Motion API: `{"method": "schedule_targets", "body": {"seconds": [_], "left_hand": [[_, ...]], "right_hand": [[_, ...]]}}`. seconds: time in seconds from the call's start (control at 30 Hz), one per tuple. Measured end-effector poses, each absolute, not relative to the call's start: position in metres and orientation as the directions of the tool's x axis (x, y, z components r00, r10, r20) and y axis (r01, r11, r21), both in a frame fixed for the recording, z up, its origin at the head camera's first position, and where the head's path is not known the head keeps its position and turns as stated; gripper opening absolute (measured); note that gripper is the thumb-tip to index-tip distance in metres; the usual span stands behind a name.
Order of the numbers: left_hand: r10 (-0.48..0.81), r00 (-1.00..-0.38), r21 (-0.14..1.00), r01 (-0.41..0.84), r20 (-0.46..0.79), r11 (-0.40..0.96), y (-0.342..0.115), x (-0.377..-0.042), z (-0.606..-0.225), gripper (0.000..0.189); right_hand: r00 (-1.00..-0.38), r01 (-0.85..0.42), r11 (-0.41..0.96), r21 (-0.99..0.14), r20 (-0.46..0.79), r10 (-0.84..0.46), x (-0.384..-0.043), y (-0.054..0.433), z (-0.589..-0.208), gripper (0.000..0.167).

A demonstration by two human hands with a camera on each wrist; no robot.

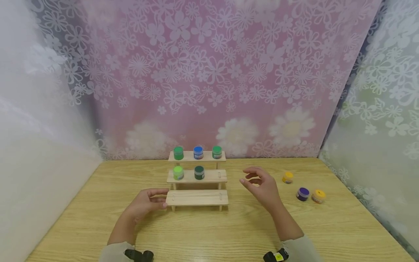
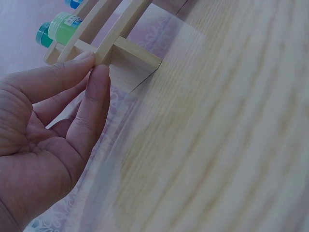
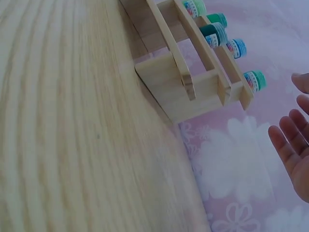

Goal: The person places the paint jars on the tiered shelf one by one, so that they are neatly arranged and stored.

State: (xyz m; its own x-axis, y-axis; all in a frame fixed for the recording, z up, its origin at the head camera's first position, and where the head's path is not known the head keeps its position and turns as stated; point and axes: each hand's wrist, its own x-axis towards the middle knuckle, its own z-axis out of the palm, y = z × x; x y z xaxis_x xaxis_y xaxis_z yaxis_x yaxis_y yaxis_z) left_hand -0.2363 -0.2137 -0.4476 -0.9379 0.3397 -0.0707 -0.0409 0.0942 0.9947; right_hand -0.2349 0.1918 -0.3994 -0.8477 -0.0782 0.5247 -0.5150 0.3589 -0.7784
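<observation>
A three-step wooden display rack (image 1: 197,198) stands on the table. My left hand (image 1: 145,204) pinches the left end of its lowest step between thumb and forefinger, as the left wrist view also shows. On the top step sit a green paint jar (image 1: 178,153), a blue paint jar (image 1: 198,153) and another green jar (image 1: 216,152). The middle step bears a light green jar (image 1: 178,173) and a dark green jar (image 1: 199,173) at its left and centre. To the right of the rack, my right hand (image 1: 262,185) hovers with relaxed, slightly bent fingers, holding nothing.
Right of my right hand, a yellow-orange jar (image 1: 288,177), a purple jar (image 1: 303,194) and a second yellow-orange jar (image 1: 318,196) stand on the wooden table (image 1: 248,233). A pink flowered curtain (image 1: 209,72) hangs behind, with pale sheets at both sides.
</observation>
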Motion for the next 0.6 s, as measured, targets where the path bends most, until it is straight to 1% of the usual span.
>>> {"method": "schedule_targets", "body": {"seconds": [0.17, 0.37, 0.6], "left_hand": [[0.344, -0.937, 0.995, -0.03, -0.06, 0.09, -0.214, -0.236, -0.446, 0.062], [0.338, -0.939, 0.995, -0.036, -0.064, 0.089, -0.212, -0.234, -0.445, 0.062], [0.336, -0.94, 0.995, -0.037, -0.065, 0.089, -0.212, -0.234, -0.444, 0.062]], "right_hand": [[-0.832, -0.508, 0.401, -0.763, 0.555, 0.004, -0.23, 0.205, -0.397, 0.023], [-0.808, -0.491, 0.438, -0.753, 0.582, 0.095, -0.218, 0.218, -0.386, 0.02], [-0.808, -0.456, 0.492, -0.741, 0.577, 0.121, -0.227, 0.243, -0.398, 0.019]]}}
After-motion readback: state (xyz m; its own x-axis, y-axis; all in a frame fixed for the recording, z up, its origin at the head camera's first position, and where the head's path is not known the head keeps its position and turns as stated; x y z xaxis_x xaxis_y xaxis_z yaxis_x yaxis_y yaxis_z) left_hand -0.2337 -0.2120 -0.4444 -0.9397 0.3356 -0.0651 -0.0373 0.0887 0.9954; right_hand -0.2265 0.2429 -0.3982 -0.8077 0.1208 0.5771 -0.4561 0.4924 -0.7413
